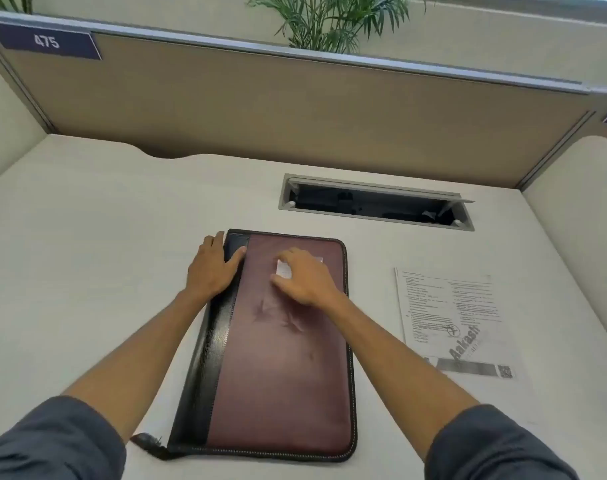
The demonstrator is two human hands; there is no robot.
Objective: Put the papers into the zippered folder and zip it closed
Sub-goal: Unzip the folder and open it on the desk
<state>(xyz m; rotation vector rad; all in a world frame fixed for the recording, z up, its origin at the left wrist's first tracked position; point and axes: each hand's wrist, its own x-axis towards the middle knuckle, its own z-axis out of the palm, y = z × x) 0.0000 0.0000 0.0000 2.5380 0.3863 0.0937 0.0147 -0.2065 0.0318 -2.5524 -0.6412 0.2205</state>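
A maroon and black zippered folder (281, 368) lies flat and closed on the desk in front of me. My left hand (212, 268) rests flat on its far left corner, over the black spine. My right hand (302, 275) lies on the maroon cover near the top, fingers spread beside a small white label (283, 270). Neither hand grips anything. A stack of printed papers (454, 323) lies on the desk to the right of the folder, apart from it. The zipper's black pull tab (149, 443) sticks out at the near left corner.
An open cable tray slot (375, 202) is set into the white desk (87, 254) behind the folder. A tan partition (260, 109) walls off the back, with cream side panels left and right. A potted plant (333, 19) rises behind the partition.
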